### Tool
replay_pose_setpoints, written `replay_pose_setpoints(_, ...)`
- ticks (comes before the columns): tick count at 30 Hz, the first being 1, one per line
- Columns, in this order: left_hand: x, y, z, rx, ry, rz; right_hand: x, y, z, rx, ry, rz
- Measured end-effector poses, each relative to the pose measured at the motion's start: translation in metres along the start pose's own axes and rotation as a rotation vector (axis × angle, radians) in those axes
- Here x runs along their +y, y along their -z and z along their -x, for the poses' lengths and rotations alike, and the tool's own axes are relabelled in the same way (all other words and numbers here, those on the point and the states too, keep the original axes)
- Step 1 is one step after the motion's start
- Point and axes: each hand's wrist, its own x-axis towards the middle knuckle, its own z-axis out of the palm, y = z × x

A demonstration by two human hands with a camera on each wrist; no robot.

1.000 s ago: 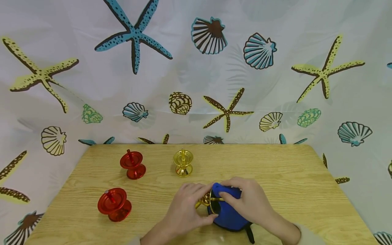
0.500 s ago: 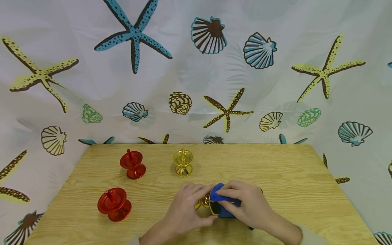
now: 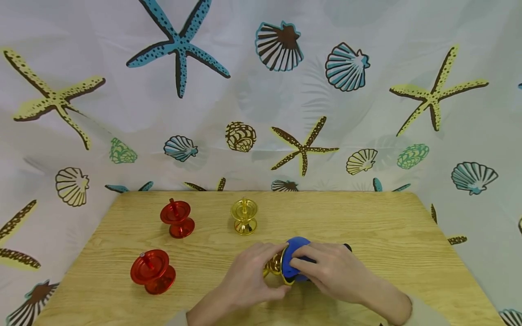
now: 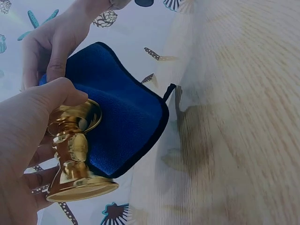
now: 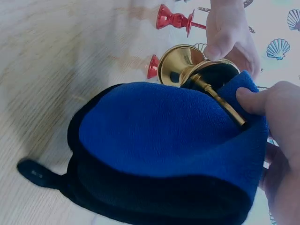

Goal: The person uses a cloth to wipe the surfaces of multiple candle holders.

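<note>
My left hand [image 3: 250,277] grips a shiny gold candle holder [image 4: 72,157], tilted on its side above the table, with its base toward the left. My right hand [image 3: 338,272] pinches a blue cloth [image 5: 154,126] with black edging and a small black loop. That cloth lies against the candle holder's dish, and in the right wrist view the holder's thin spike [image 5: 225,107] shows in front of the fabric. In the head view, the right fingers cover much of the cloth and dish.
On the wooden table [image 3: 391,240] stand two red candle holders at the left, one farther back [image 3: 177,219] and one nearer [image 3: 152,271]. Another gold candle holder [image 3: 244,217] stands at the back middle. Behind hangs a white curtain [image 3: 261,95] with sea prints.
My right hand has shifted the cloth around the dish, bunching it higher over the rim; its lower part no longer spreads out below my fingers. The left hand stays nearly still.
</note>
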Motion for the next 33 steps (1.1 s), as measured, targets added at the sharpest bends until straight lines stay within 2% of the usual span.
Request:
replay_pose_setpoints(10, -0.004, 0.001, 0.004, 0.061, -0.008, -0.063, 0.007, 0.01, 0.011, 0.035, -0.005, -0.031)
replay_pose_setpoints(16, -0.007, 0.0, 0.005, 0.056, -0.002, -0.075, 0.01, 0.013, 0.015, 0.074, -0.015, -0.039)
replay_pose_setpoints(26, -0.007, -0.002, 0.005, 0.079, -0.007, -0.063, 0.002, 0.004, 0.004, 0.073, -0.087, -0.013)
replay_pose_setpoints(33, -0.003, -0.003, 0.004, 0.11, -0.033, -0.079, -0.001, -0.006, -0.006, 0.122, -0.063, -0.027)
